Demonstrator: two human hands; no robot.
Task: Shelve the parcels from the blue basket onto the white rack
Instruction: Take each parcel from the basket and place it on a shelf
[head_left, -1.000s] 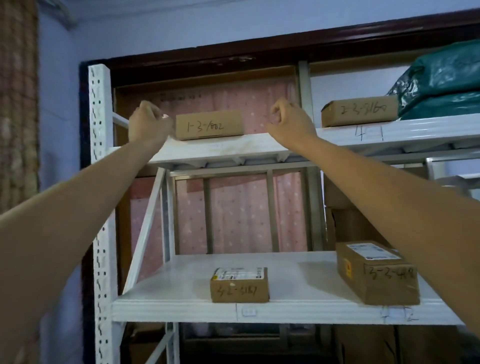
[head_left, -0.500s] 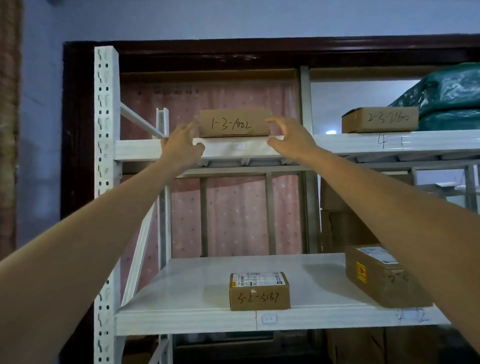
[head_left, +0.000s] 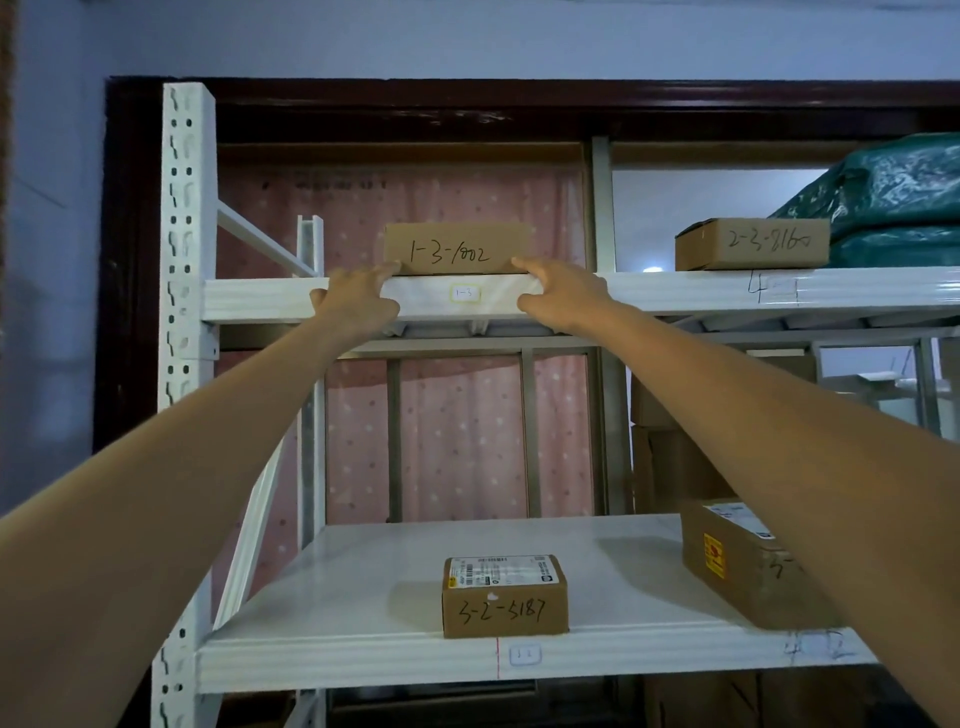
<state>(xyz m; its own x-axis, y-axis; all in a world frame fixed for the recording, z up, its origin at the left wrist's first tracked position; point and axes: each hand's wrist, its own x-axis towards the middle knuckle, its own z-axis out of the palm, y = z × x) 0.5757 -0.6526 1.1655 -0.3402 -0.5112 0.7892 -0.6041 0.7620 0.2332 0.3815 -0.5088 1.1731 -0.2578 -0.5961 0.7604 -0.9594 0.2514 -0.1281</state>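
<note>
Parcel 1-3-1802 (head_left: 457, 249) sits on the white rack (head_left: 260, 299) top shelf, above the 1-3 tag; long axis runs along the shelf edge, written face outward. Left hand (head_left: 358, 304) and right hand (head_left: 563, 296) have fingers extended, touching its lower front corners, not clamped. Looks like stiff, light cardboard; hold it by the short ends.

The right forearm covers the near corner of the parcel (head_left: 737, 561) low below the right hand (head_left: 563, 296), leaving its handwritten code unreadable; the green bags (head_left: 898, 202) far right of that hand run off the frame's edge; the left hand (head_left: 358, 304) hides the shelf edge (head_left: 260, 299) beneath its palm; the print on the label (head_left: 503, 570) well below both hands is too small to read.
</note>
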